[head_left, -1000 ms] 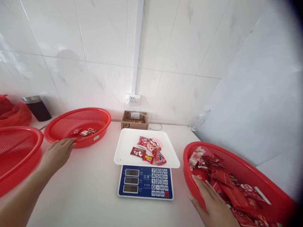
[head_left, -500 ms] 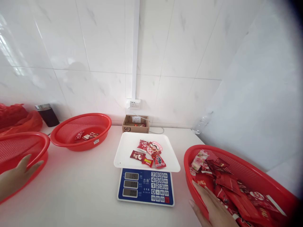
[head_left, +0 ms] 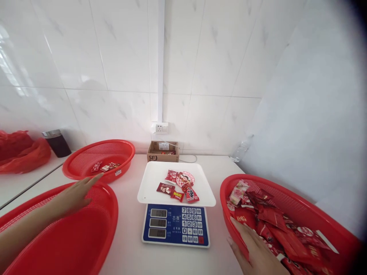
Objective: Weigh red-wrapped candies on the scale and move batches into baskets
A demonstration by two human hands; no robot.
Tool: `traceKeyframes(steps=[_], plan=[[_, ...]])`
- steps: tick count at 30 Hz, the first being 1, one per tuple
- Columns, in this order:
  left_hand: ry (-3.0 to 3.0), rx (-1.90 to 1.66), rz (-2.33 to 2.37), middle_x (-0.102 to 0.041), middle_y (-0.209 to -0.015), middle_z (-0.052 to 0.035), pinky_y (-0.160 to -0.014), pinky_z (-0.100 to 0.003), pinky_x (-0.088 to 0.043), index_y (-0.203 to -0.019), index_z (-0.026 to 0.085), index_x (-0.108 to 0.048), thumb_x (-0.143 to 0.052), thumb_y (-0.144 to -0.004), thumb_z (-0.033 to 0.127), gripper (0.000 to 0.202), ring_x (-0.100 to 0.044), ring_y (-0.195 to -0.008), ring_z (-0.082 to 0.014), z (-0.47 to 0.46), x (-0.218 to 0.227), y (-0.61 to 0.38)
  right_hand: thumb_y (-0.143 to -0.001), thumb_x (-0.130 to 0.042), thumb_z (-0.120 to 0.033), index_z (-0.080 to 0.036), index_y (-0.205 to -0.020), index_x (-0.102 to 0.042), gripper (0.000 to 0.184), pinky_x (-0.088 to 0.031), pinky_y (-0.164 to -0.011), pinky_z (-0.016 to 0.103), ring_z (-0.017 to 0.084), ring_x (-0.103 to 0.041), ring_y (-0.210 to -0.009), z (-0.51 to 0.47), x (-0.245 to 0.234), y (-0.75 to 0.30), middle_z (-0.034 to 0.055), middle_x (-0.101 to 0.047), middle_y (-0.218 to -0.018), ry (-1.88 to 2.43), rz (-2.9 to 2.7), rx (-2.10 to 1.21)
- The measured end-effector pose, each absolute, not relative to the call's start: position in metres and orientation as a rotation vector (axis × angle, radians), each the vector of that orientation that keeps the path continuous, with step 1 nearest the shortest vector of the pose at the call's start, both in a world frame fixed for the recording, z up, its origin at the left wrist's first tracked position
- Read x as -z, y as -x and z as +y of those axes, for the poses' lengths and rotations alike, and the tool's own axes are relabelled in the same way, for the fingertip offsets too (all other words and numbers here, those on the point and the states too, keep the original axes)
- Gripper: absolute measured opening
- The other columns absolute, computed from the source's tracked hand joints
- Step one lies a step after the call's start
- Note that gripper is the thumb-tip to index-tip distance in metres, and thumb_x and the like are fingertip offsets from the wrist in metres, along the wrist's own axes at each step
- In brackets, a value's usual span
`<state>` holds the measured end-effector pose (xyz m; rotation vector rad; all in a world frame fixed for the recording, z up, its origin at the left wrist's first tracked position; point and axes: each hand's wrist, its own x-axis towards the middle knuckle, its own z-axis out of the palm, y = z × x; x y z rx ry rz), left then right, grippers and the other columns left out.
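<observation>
My left hand (head_left: 73,196) reaches across a red plastic basket (head_left: 113,225) at the lower left, its fingers stretched over the far rim and the thumb apart. No candy shows inside that basket. At the lower right my right hand (head_left: 255,244) is closed over the near rim of another red basket (head_left: 315,206), thumb outside and fingers inside. Heaped in that basket are red-wrapped snack packets (head_left: 289,240). Between the hands stands a digital scale (head_left: 176,225). Several wrapped candies (head_left: 183,183) lie on its white tray (head_left: 151,177).
A third red basket (head_left: 94,147) with a few packets stands at the back left. Behind the scale is a small cardboard box (head_left: 153,157), below a wall socket (head_left: 159,128). A dark jar (head_left: 58,143), a red plastic bag (head_left: 37,156) and a clear bottle (head_left: 241,149) are near the wall.
The lower left basket has slid right toward the scale, and my left hand has moved right along with it. My right hand keeps its place at the right basket's rim.
</observation>
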<state>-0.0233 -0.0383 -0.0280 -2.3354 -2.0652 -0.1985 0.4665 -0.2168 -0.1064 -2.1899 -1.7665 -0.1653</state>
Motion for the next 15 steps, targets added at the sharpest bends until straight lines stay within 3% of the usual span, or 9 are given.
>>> traceKeyframes(steps=[2,4,6,10,15], plan=[[2.374,0.114,-1.880,-0.056,-0.127,-0.0098,-0.090,-0.039,-0.041,-0.141,0.024,-0.034,-0.048,-0.070,0.023,0.072,-0.051,-0.117,-0.0297,-0.021,0.030,0.024,-0.088,-0.036,-0.043,-0.020,-0.124,-0.059,0.048,-0.054,-0.086,0.039,0.027,-0.059,-0.112,-0.218,0.104,-0.463,0.0086,-0.063,-0.123,2.215,-1.747,0.172],[2.362,0.107,-1.841,-0.045,-0.141,-0.0105,-0.100,-0.043,-0.033,-0.136,0.024,-0.040,-0.051,-0.072,0.026,0.065,-0.038,-0.130,-0.0304,-0.004,0.033,0.030,-0.088,-0.036,-0.043,-0.021,-0.124,-0.059,0.048,-0.054,-0.085,0.039,0.026,-0.059,-0.113,-0.219,0.102,-0.460,0.0081,-0.063,-0.123,2.240,-1.730,0.175],[2.401,0.072,-1.873,-0.048,-0.140,-0.0096,-0.103,-0.041,-0.029,-0.130,0.023,-0.046,-0.054,-0.074,0.032,0.057,-0.040,-0.130,-0.0286,0.009,0.036,0.039,-0.088,-0.034,-0.044,-0.020,-0.124,-0.058,0.049,-0.054,-0.085,0.038,0.026,-0.058,-0.114,-0.219,0.101,-0.458,0.0087,-0.063,-0.124,2.275,-1.718,0.164],[2.409,0.013,-1.917,-0.064,-0.120,-0.0120,-0.095,-0.037,-0.037,-0.119,0.018,-0.054,-0.050,-0.077,0.045,0.049,-0.059,-0.108,-0.0282,0.012,0.041,0.055,-0.088,-0.033,-0.043,-0.021,-0.125,-0.058,0.049,-0.055,-0.083,0.037,0.026,-0.059,-0.114,-0.218,0.098,-0.455,0.0084,-0.062,-0.124,2.309,-1.708,0.148],[2.284,-0.099,-1.981,-0.062,-0.122,-0.0150,-0.093,-0.037,-0.038,-0.125,0.015,-0.050,-0.042,-0.081,0.049,0.056,-0.057,-0.112,-0.0296,-0.020,0.041,0.066,-0.089,-0.031,-0.046,-0.019,-0.126,-0.056,0.053,-0.054,-0.084,0.037,0.026,-0.058,-0.114,-0.217,0.102,-0.458,0.0092,-0.060,-0.127,2.322,-1.705,0.101]])
